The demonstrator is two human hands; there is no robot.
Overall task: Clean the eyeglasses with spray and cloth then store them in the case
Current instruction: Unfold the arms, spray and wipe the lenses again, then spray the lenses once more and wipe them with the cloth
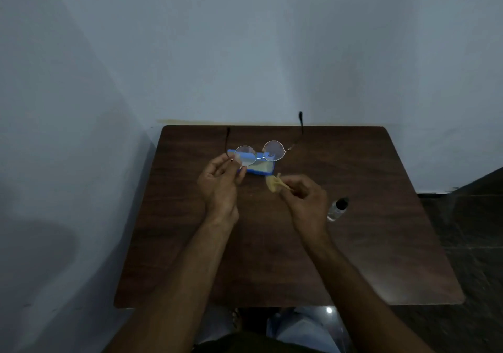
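Left hand gripping eyeglasses, right hand pinching cloth

A plain, dimly lit room of uncertain kind, possibly a home or a small office, is shown. A small dark wood-grain table is set into a corner, its far edge against a bare pale-blue painted wall and its left side near a second bare wall. To the right of the table, a dark tiled floor and a pale skirting strip at the wall's foot are seen. No furnishing marks a particular trade.
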